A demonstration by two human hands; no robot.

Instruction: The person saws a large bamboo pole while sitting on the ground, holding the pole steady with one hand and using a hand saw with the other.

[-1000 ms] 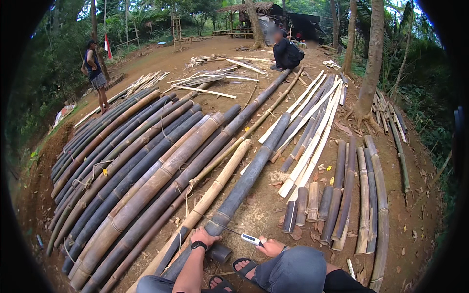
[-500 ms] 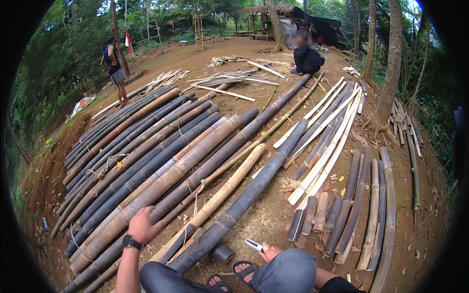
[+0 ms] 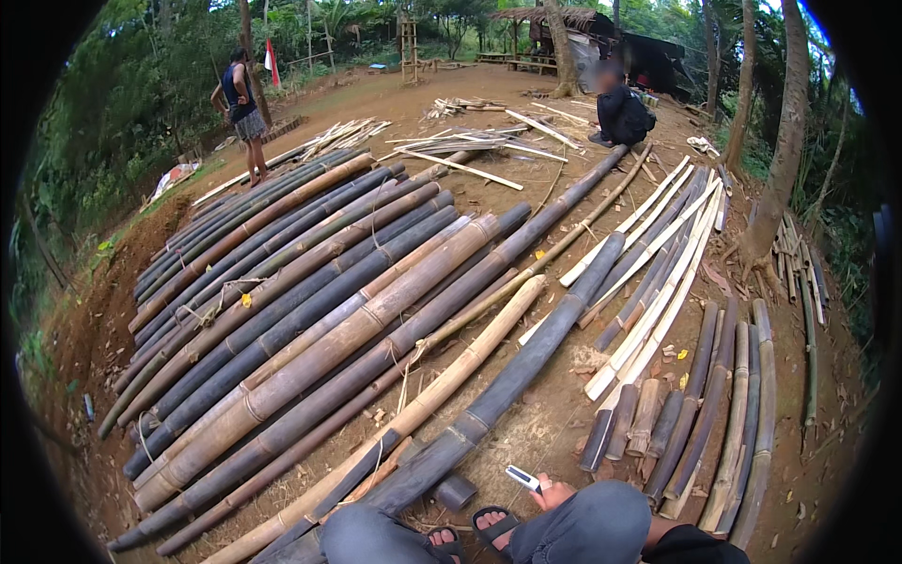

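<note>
My right hand [image 3: 554, 492] is low in front of me, beside my bent right knee. Its fingers are closed round a small, slim white object with a dark strip [image 3: 523, 478]; I cannot make out its kind. Left of that hand, a long dark bamboo pole [image 3: 489, 404] runs from my legs up and away to the right. A short dark piece of bamboo [image 3: 456, 491] lies on the ground between this pole and the white object. My left hand is out of view.
Many bamboo poles [image 3: 310, 329] lie stacked at left. Pale split strips [image 3: 658, 301] and short bamboo lengths [image 3: 695, 395] are at right. A person crouches at the far pole end [image 3: 620, 117]; another stands far left [image 3: 246, 113]. Trees [image 3: 780, 169] edge the right side.
My left hand, which was over the bamboo stack, has gone out of view. The view has shifted, so the scene sits further right. My right hand still holds the white object.
</note>
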